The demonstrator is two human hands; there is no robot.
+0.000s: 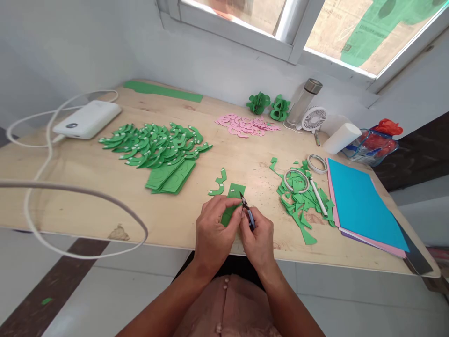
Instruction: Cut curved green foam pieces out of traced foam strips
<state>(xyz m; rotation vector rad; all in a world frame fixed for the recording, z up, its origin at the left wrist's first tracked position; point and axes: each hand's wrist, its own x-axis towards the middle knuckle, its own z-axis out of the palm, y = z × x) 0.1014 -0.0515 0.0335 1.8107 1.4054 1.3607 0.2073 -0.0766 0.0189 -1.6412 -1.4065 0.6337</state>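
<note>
My left hand (pixel 214 230) is closed on a green paper rectangle (pixel 233 202) near the table's front edge. My right hand (pixel 258 239) grips small scissors (pixel 246 210), their blades at the paper's right side. Two cut green curved pieces (pixel 219 183) lie just beyond the paper. A heap of green curved pieces (pixel 154 146) with white tabs sits to the left, above a stack of green rectangles (pixel 171 177). Green offcuts (pixel 300 200) lie to the right.
On the wooden table (pixel 87 196): a white power bank (pixel 87 119) with cables at left, pink cut pieces (pixel 245 125), two green paper flowers (pixel 269 106), a bottle (pixel 303 102), a small fan (pixel 313 120), tape rolls (pixel 296 180), a pen (pixel 318 196), blue and pink sheets (pixel 361 206).
</note>
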